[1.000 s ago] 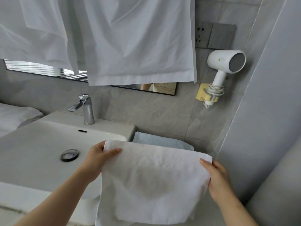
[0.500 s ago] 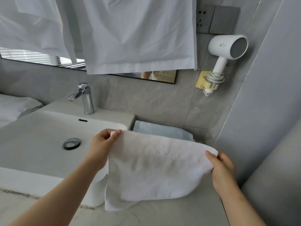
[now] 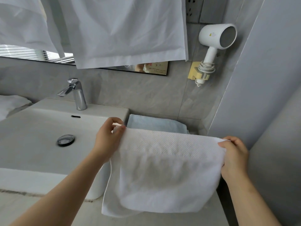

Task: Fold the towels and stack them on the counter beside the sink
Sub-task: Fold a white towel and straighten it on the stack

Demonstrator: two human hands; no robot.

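A white textured towel point(image 3: 164, 170) hangs folded double in front of me, over the counter point(image 3: 162, 219) to the right of the sink point(image 3: 40, 128). My left hand point(image 3: 108, 139) pinches its upper left corner. My right hand point(image 3: 234, 157) grips its upper right corner. The towel's lower edge lies on the counter. Behind it a folded light blue towel point(image 3: 154, 123) lies flat on the counter against the wall, partly hidden by the white one.
A chrome faucet point(image 3: 76, 93) stands at the back of the sink. White cloths point(image 3: 123, 30) hang over the mirror above. A white hair dryer point(image 3: 216, 39) sits in a yellow wall holder. A grey wall point(image 3: 268, 79) bounds the counter on the right. More white fabric point(image 3: 11, 103) lies far left.
Both hands have carried the white towel forward and slightly down toward the blue towel; its lower edge now rests on the counter. Both hands keep their hold.
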